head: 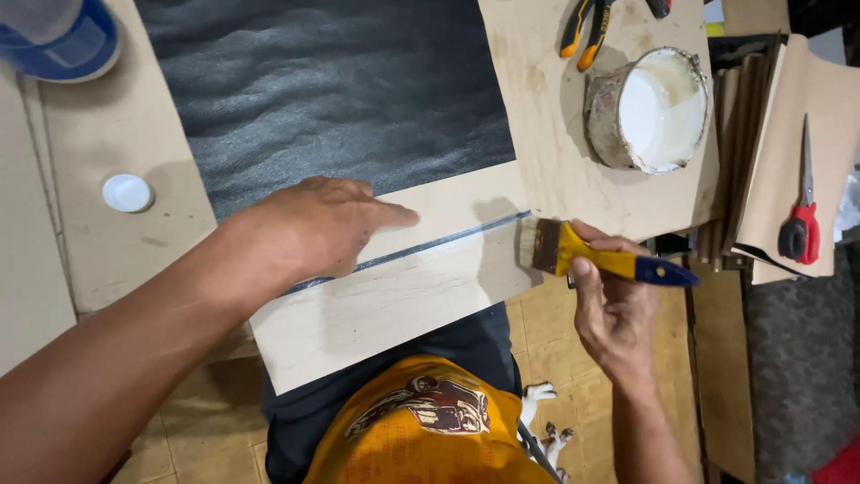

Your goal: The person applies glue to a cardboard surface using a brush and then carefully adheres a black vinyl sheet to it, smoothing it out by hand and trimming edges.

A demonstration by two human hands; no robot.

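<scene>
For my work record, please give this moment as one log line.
left hand: pressing flat on pale board | right hand: holding yellow-handled brush at board's edge | white glue pot: behind brush

Few packages show here, and no labels, signs or screens. At about two o'clock a round tin [647, 109] stands on a pale board, its outside smeared and stained, white paste inside. At eleven o'clock, cut by the edge, sits what may be a blue-and-white plastic tub [63, 38].
</scene>
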